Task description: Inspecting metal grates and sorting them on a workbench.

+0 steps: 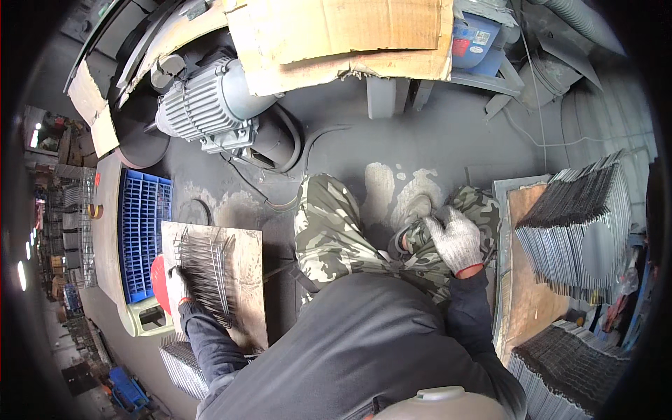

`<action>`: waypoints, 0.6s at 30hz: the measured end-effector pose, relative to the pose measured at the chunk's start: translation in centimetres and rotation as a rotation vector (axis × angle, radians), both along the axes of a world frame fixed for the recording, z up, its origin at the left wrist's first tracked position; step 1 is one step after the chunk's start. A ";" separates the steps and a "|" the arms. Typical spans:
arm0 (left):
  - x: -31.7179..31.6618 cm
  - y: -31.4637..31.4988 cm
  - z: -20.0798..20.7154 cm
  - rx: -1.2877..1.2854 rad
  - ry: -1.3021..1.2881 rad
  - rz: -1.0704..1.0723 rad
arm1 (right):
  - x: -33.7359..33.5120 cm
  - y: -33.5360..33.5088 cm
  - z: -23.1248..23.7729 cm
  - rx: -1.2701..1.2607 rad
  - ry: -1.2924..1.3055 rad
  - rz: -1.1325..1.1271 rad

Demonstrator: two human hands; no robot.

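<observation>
My left hand (179,287), in a pale knit glove with dark fingertips, is at the left edge of a pile of thin dark metal wire pieces (210,269). The pile lies on a worn wooden board (246,280) to my left. How its fingers are bent there is too small to make out. Above my right knee, my right hand (456,243) wears a pale glove with a red cuff. Its thumb and fingers stand apart, and nothing shows between them.
Right of me, a tall stack of thin metal sheets (577,227) stands on a wooden-topped table (535,290); another stack (570,367) is nearer. A grey motor (203,105) and cardboard (343,42) lie ahead. At left are a blue crate (143,231) and pale green stool (143,318).
</observation>
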State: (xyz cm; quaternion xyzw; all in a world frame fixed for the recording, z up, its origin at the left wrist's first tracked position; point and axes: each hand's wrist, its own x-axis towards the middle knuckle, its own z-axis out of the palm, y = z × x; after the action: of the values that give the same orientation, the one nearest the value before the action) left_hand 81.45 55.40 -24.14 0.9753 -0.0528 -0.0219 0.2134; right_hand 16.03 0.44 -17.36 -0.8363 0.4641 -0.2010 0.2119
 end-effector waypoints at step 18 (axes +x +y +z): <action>-9.8 -10.6 14.8 -0.033 -0.305 -0.054 | 2.1 -0.2 2.6 0.465 -0.249 0.057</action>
State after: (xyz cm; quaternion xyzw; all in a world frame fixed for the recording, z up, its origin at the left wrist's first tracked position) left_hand 71.69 44.81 -9.36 0.9619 -0.1111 0.1215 0.2182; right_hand 18.13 0.20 -14.77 -0.7467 0.4444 -0.1840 0.4594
